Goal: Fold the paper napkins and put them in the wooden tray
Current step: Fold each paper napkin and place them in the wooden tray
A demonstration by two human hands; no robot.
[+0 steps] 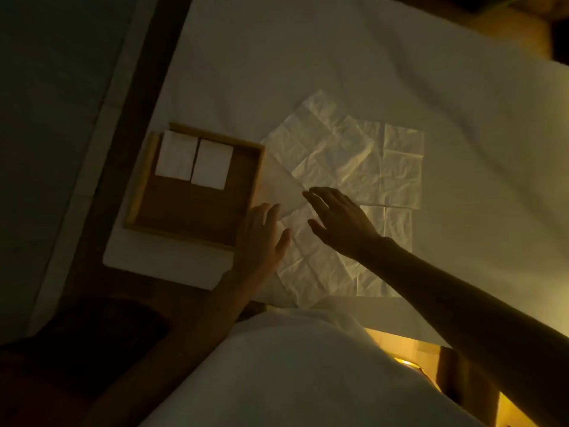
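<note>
A square wooden tray (pixel 144 183) lies at the left on a white cloth. Two folded white napkins sit side by side along its far edge: one at the left (pixel 176 155), one beside it (pixel 211 164). Several unfolded, creased paper napkins (pixel 354 155) overlap to the right of the tray. The nearest unfolded napkin (pixel 311 260) lies under my hands. My left hand (pixel 261 238) rests flat with fingers apart at its left edge, beside the tray's corner. My right hand (pixel 338 220) hovers open over the napkin, holding nothing.
The white cloth (pixel 308 57) covers the table, wrinkled at the far right. A dark strip (pixel 147 87) runs along the table's left edge. My white garment (pixel 292 365) fills the bottom centre. Warm light glows at the lower right (pixel 406 362).
</note>
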